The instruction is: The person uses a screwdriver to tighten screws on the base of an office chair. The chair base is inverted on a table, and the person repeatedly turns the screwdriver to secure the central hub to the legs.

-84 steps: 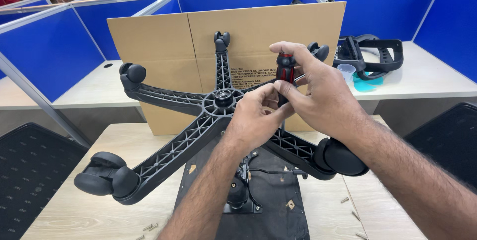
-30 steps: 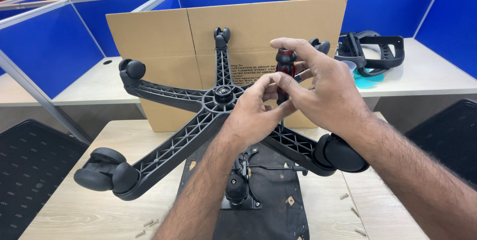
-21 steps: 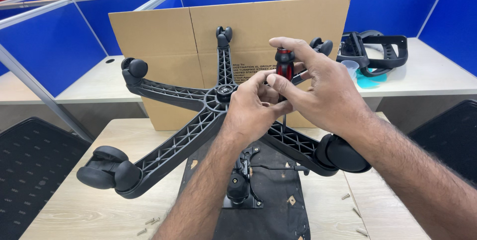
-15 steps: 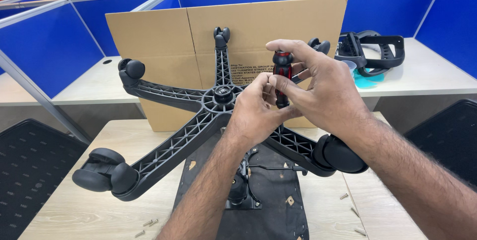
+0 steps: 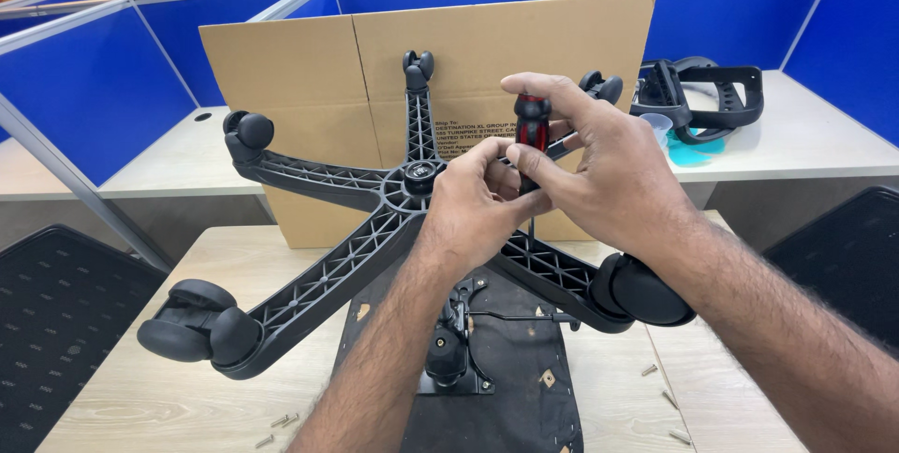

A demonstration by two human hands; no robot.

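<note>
Bare tabletop (image 5: 140, 397) lies open at 7 o'clock of the hands. Chair base (image 5: 356, 237) spokes bar 9 and 4 o'clock; cardboard box (image 5: 309, 69) blocks 12 o'clock. Loose screws (image 5: 281, 423) scattered at 6 o'clock.

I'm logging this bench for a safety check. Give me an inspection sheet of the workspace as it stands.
Surface: pale wooden table, black seat underside lying on it.
Job's things: black five-arm chair base with castors held up above the seat; red-and-black-handled screwdriver upright.
Clutter: loose screws.
Grippers: left hand and right hand both grip the screwdriver.
Cables: nothing seen.
Surroundings: brown cardboard box, blue partitions, black armrests.
</note>
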